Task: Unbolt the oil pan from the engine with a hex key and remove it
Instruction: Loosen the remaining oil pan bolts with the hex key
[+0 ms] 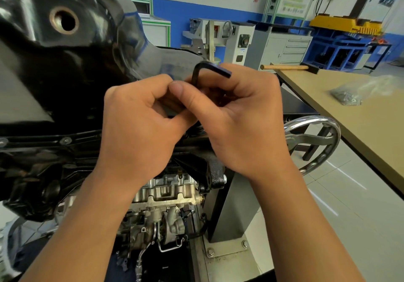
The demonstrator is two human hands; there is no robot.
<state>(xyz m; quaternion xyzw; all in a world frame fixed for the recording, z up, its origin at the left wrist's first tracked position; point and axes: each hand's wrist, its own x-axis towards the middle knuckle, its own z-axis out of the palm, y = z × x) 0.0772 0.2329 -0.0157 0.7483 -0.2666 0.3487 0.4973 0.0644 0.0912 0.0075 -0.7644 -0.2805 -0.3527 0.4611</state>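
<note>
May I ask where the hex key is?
Head view, centre: the hex key stands between left hand and right hand, beside the oil pan.

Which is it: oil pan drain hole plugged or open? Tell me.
Open. The drain hole in the black oil pan shows a coppery ring around a dark hollow; no plug sits in it.

The oil pan [65,47] walls off the left; a chrome handwheel [314,141] crowds the right.
</note>
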